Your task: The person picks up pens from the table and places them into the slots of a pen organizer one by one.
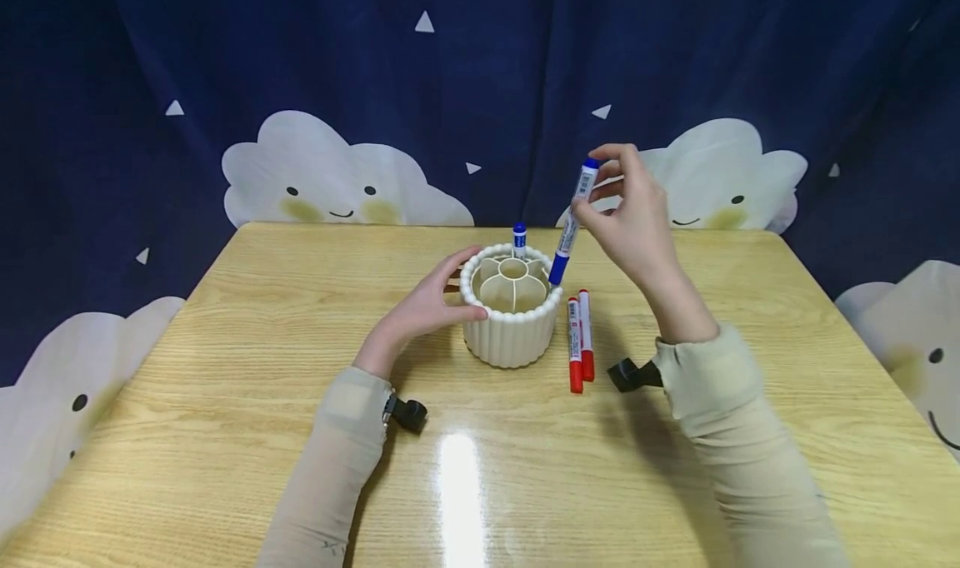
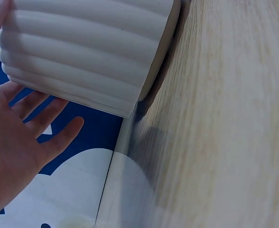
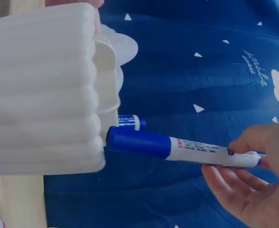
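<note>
A cream, ribbed pen holder [image 1: 506, 341] with a beaded rim and divided compartments stands upright on the table. My left hand [image 1: 425, 306] holds it from the left, thumb at the front below the rim and fingers round the far side. A blue-capped whiteboard marker [image 1: 576, 214] is pinched near its upper end by my right hand [image 1: 633, 218]. It slants cap down, its cap [image 3: 137, 141] right at the holder's right rim. Another blue marker [image 1: 519, 240] pokes out of a back compartment. Beside the holder, on the right, lie two red markers [image 1: 575, 347] side by side.
The wooden table [image 1: 247, 368] ends at a dark blue curtain [image 1: 480, 77] with white clouds and triangles. Black wrist-camera mounts [image 1: 409, 416] sit at both sleeve cuffs, low over the tabletop.
</note>
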